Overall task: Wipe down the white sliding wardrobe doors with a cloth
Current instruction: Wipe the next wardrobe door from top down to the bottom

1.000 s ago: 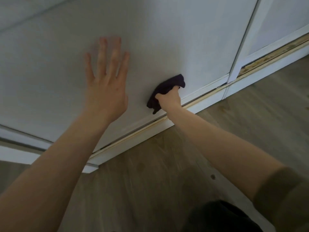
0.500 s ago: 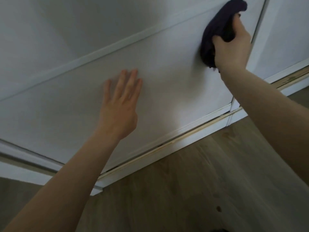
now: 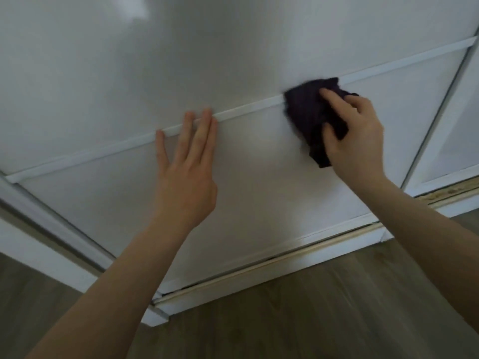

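The wardrobe door (image 3: 259,177) is plain white, crossed by a white strip (image 3: 246,110). The cloth (image 3: 311,112) is dark purple, almost black. The floor (image 3: 311,320) is grey-brown wood grain, and the bottom track (image 3: 259,266) looks yellowed.

The floor (image 3: 324,314) is made of wooden boards in a grey-brown colour, with the grain running across the view. It fills the lower part of the picture. Directly on the floor stands the white bottom rail (image 3: 259,282) of the wardrobe, a long strip. Along its top edge runs a narrow yellowish track (image 3: 285,257) under the door.
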